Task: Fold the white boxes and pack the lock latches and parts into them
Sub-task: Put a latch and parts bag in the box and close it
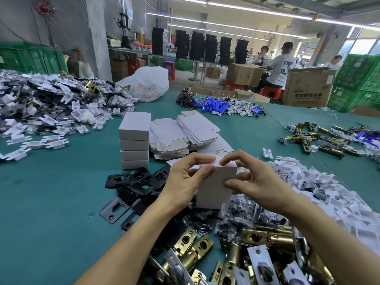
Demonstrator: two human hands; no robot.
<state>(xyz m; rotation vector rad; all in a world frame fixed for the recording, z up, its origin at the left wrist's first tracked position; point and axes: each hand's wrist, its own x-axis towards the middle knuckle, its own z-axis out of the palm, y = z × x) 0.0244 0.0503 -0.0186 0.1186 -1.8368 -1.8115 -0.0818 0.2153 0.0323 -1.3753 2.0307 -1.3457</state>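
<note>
At the near edge of the green tabletop (51,192) we see a heap of brass lock latches (257,239), with clear bags of small black parts (205,221) and flat black metal plates (131,182) just behind. Farther in stand four stacked white boxes (134,140) beside flat white cardboard sheets (185,134). Our left hand (185,182) and right hand (255,182) both pinch an upright white cardboard box (213,188) by its top, above the bags.

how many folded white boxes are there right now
5. Four stand in a stack beside the flat box blanks; one box is held by the left hand and right hand. Others may be hidden behind.
</note>
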